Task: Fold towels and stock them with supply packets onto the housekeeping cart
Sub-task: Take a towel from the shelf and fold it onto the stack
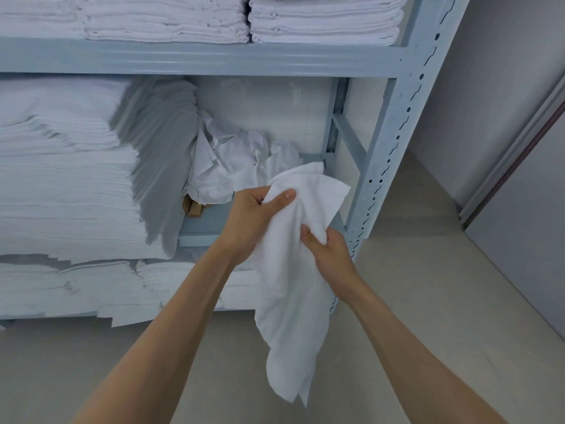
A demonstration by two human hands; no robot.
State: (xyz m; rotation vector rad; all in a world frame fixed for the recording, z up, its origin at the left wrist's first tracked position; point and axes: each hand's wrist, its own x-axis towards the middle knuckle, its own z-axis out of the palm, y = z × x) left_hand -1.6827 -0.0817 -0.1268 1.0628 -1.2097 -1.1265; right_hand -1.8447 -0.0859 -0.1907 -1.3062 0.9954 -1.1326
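Note:
A white towel [293,307] hangs crumpled and unfolded in front of the shelving, held by both hands. My left hand [253,221] grips its upper part, thumb pressed over the cloth. My right hand [330,255] pinches the towel's right edge a little lower. The towel's top bunches above my hands and its tail drops toward the floor. Behind it, a loose heap of white linen [232,166] lies on the middle shelf. No cart or supply packets are in view.
A grey-blue metal shelving unit [394,123] holds tall stacks of folded white linen [67,179] on three levels. A small brown cardboard piece [193,208] sits under the loose heap. Beige floor [428,270] lies to the right, ending at a grey wall and door.

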